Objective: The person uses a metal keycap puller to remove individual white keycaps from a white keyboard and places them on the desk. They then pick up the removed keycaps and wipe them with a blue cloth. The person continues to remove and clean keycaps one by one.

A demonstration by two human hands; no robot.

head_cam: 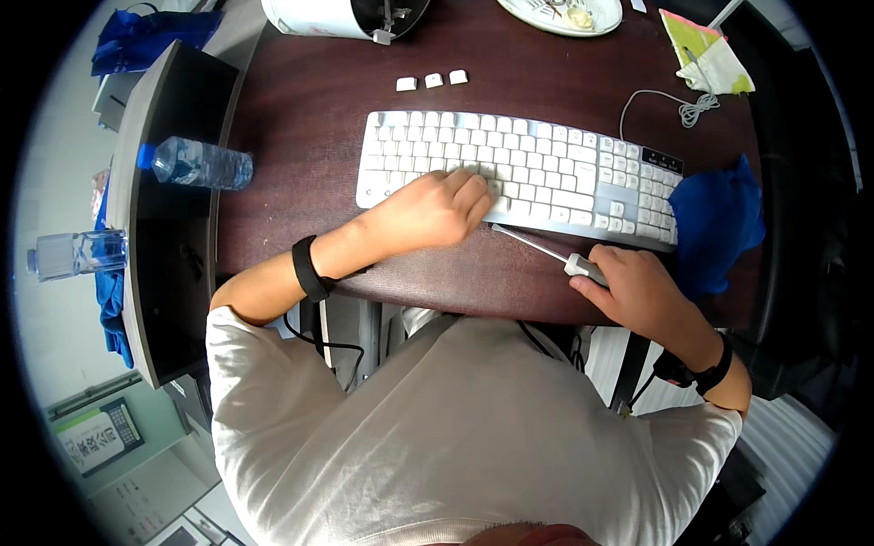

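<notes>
A white computer keyboard [519,164] lies slightly slanted on the dark wood-look table. My left hand [444,205] rests over its lower left keys, fingers curled down; what its fingertips hold or press is hidden beneath it. At the bottom left corner, bare spots with small round marks show in place of keycaps. My right hand [631,286] grips the handle of a screwdriver [546,250]. Its flat metal tip points left, close to the keyboard's front edge below my left hand. Behind the keyboard sit three loose white keycaps [433,80] in a row.
A blue cloth [720,225] touches the keyboard's right end. Behind lie a coiled cable [696,109], a green and white cloth [713,58], a plate with scraps [532,15] and a white cylindrical container [317,17] on its side. A water bottle [198,164] is at the left.
</notes>
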